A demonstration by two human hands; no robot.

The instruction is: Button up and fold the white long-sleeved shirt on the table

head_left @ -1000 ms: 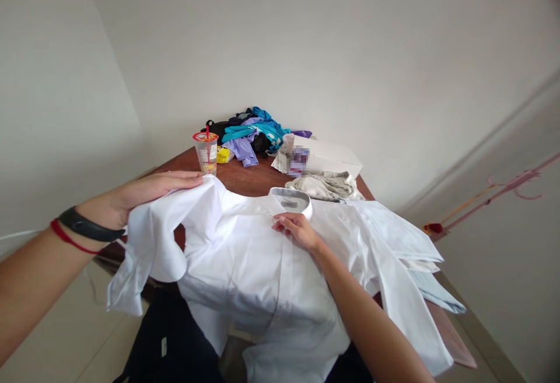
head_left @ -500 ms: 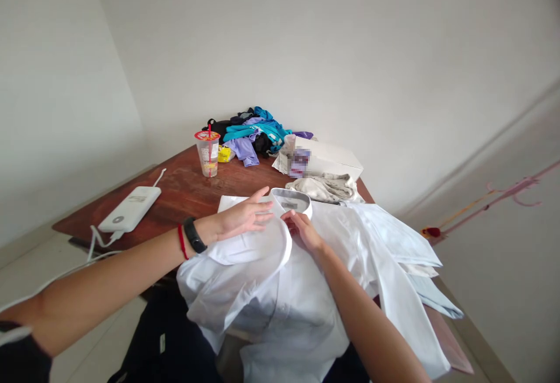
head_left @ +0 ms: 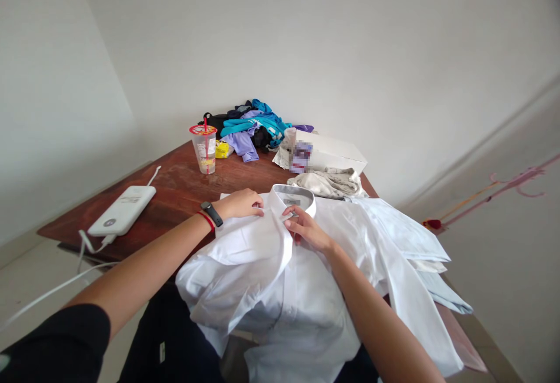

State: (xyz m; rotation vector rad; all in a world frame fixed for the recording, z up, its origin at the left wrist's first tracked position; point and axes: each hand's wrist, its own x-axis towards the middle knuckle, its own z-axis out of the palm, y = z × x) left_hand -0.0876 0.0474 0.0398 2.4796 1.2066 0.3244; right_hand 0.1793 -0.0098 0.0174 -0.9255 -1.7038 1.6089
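A white button shirt (head_left: 312,298) lies front up over the table's near edge, its lower part hanging toward my lap. The upright collar (head_left: 280,202) has a grey inner band with a label. My left hand (head_left: 245,203), with a black band and red cord at the wrist, is closed on the cloth at the shoulder, left of the collar. Just below the collar, my right hand (head_left: 308,229) pinches the shirt's front edge between thumb and fingers. One sleeve (head_left: 422,313) spreads to the right.
On the wooden table (head_left: 175,164) are a white power bank (head_left: 123,210) with a cable, a lidded plastic cup (head_left: 205,152), a clothes pile (head_left: 251,129), a white box (head_left: 335,152) and a crumpled pale cloth (head_left: 328,183). Folded light garments (head_left: 406,231) lie at right, near a pink rack (head_left: 503,181).
My left hand has gone from spread fingers above the collar to closed on the shoulder cloth, further left. My right hand stays by the collar. The camera view has shifted slightly.
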